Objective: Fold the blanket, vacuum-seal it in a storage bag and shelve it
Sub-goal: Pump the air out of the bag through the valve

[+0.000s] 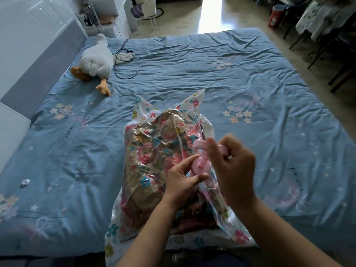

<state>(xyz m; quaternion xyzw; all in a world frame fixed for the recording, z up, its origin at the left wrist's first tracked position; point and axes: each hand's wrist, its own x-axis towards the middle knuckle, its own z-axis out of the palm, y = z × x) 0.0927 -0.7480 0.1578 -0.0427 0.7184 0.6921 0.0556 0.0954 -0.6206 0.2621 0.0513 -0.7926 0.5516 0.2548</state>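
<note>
Blanket (154, 160), floral, sat packed inside the clear storage bag (119, 232) on the bed (250, 83), right in front of you. Your left hand (181, 182) pinched the round pink valve (200, 167) w/ thumb & index; your right hand (233, 170), blurred, had fingers curled round the pink pump (198, 144) above it. Plush goose (96, 60) lay far left.
</note>
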